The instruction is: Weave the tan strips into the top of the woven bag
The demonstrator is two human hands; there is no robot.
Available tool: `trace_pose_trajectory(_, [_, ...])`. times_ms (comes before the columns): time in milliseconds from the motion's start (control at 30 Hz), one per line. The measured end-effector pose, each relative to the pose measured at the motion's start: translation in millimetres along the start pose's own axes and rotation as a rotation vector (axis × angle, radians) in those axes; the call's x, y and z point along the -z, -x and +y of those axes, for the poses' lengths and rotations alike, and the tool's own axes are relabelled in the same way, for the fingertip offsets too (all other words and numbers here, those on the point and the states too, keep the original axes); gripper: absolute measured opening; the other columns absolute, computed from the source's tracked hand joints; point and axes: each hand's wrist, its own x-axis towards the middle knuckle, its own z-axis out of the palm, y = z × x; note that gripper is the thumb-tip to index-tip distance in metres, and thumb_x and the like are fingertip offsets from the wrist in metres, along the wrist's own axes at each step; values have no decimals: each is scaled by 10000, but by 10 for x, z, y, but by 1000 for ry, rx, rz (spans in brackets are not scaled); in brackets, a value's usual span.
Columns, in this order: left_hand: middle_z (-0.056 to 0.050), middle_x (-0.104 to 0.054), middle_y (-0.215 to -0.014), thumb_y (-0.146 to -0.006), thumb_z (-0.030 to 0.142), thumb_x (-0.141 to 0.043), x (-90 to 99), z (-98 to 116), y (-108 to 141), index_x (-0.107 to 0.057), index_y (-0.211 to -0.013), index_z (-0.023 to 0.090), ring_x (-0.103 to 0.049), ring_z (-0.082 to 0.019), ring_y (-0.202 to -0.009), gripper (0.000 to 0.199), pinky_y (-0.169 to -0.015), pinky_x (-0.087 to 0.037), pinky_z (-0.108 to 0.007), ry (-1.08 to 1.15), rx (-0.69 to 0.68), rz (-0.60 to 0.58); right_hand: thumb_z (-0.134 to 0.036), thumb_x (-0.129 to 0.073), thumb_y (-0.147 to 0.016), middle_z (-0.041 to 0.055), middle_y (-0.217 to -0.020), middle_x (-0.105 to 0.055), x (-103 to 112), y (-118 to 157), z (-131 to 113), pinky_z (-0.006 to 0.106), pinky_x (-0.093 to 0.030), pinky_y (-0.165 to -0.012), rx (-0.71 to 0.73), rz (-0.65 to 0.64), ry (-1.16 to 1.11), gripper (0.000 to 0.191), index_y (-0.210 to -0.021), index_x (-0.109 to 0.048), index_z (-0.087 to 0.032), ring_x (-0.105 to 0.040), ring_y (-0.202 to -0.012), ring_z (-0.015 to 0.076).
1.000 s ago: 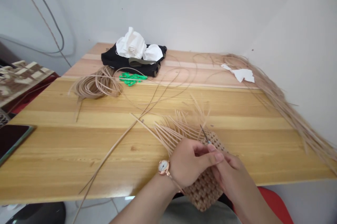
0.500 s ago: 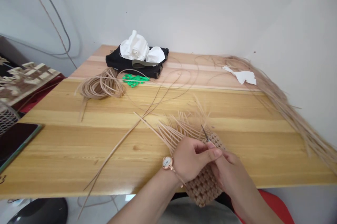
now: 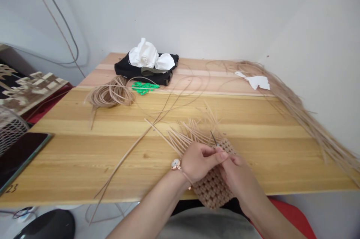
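Note:
Both hands are together over a woven rattan-like piece (image 3: pixel 212 190), a tan mesh with loose strand ends fanning out at its far side. My left hand (image 3: pixel 198 162), wearing a watch, is closed on the woven piece, its thumb resting against my right thumb. My right hand (image 3: pixel 237 173) is closed just beside it. From between the fingertips a thin dark awl-like tool (image 3: pixel 213 138) points up and away; its handle is mostly hidden, apparently within my right fingers. The near end of the weave hangs over the table edge.
A coil of tan strands (image 3: pixel 111 93) lies by a black bag (image 3: pixel 132 69) topped with white tissue (image 3: pixel 144 53). Green scraps (image 3: pixel 144 87) sit near it. Long strands (image 3: pixel 298 109) run along the right wall. A phone (image 3: pixel 24 156) rests at the left edge.
The whole view has shifted slightly. Both hands keep their grip on the woven piece, and the thin tool still sticks out between the fingers.

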Motion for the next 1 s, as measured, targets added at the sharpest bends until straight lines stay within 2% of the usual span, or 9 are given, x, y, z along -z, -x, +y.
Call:
trace_pose_trajectory(100, [-16, -614, -580, -625, 536, -610, 9, -9, -4, -703, -663, 93, -516, -156, -622, 454, -571, -383, -226, 17, 17, -2, -504, -423, -765, 47, -529, -607, -9, 1, -10, 281, -426, -601, -10, 0, 13, 452, -723, -682, -135, -585, -650, 214])
trace_pose_trajectory(233, [-16, -609, -577, -613, 545, -616, 15, -21, -16, -696, -649, 85, -506, -151, -616, 469, -570, -378, -228, 25, 26, -4, -486, -415, -774, 26, -492, -570, -16, -5, -8, 258, -377, -542, -12, -1, 53, 438, -719, -678, -140, -553, -614, 195])
trace_pose_trajectory(433, [-12, -610, -594, -603, 570, -603, 19, -35, -12, -683, -641, 90, -510, -146, -616, 488, -581, -376, -231, 62, 44, -28, -472, -423, -775, 14, -397, -488, 2, -18, 16, 265, -364, -541, 12, -5, 120, 425, -634, -662, -151, -545, -605, 208])
trace_pose_trajectory(600, [-41, -645, -687, -548, 530, -671, 82, 16, -27, -681, -694, 80, -533, -140, -640, 473, -636, -387, -242, 170, 91, -130, -434, -411, -793, 59, -637, -655, 48, -5, -37, 292, -402, -627, 67, -85, 139, 404, -767, -697, -149, -576, -692, 227])
trace_pose_trajectory(733, [-50, -661, -720, -508, 437, -743, 155, 24, -62, -685, -726, 90, -561, -149, -694, 414, -719, -396, -261, 253, 135, -201, -363, -410, -809, 54, -788, -692, 56, 24, -163, 294, -405, -697, 95, -112, 150, 341, -862, -702, -196, -597, -782, 231])
trace_pose_trajectory(867, [-40, -652, -670, -535, 470, -722, 185, -30, -78, -688, -744, 80, -559, -148, -693, 444, -736, -389, -270, 279, 98, -189, -348, -376, -828, 65, -796, -691, 41, -11, -202, 298, -404, -686, 99, -129, 180, 367, -862, -700, -180, -597, -740, 221])
trace_pose_trajectory(1000, [-29, -636, -624, -514, 511, -714, 176, -72, -75, -686, -727, 71, -544, -136, -653, 490, -706, -391, -268, 289, 123, -121, -356, -354, -836, 83, -755, -681, 27, -77, -147, 309, -405, -658, 124, -158, 202, 396, -849, -690, -147, -582, -688, 214])
